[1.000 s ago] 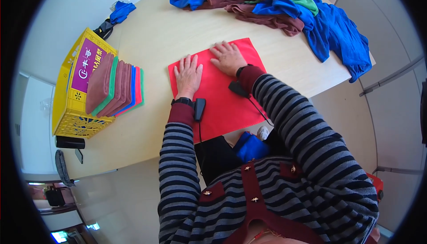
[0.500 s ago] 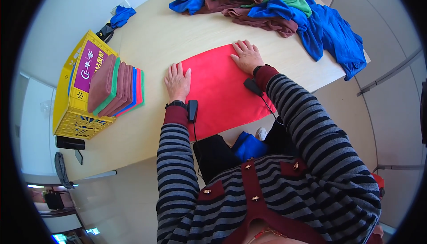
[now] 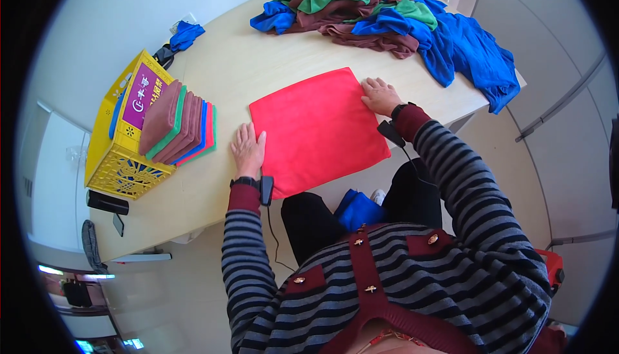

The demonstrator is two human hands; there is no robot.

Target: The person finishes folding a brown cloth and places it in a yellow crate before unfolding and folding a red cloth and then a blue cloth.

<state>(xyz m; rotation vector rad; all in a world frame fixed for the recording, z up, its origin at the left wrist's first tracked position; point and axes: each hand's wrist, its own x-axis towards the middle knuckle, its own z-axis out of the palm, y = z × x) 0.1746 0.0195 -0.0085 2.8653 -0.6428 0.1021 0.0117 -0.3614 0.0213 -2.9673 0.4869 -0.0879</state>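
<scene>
A square red cloth (image 3: 316, 131) lies flat and unfolded on the table's near side, its near edge reaching over the table edge above my lap. My left hand (image 3: 248, 151) rests along its left edge, palm down with fingers stretched out. At the right edge, my right hand (image 3: 382, 96) is laid flat, its fingertips touching or nearly touching the cloth. Neither hand grips anything. Each wrist wears a dark band with a small black device and cable.
A yellow plastic crate (image 3: 122, 154) stands at the left, with a stack of folded cloths (image 3: 171, 128) against it. Heaped cloths (image 3: 387, 19) in blue, green, brown and red cover the far right. A black cylinder (image 3: 108, 202) and a phone (image 3: 118, 225) lie near the left edge.
Both hands have slid nearer to me and outward, from on top of the red cloth's far part to its side edges. The whole view has shifted slightly.
</scene>
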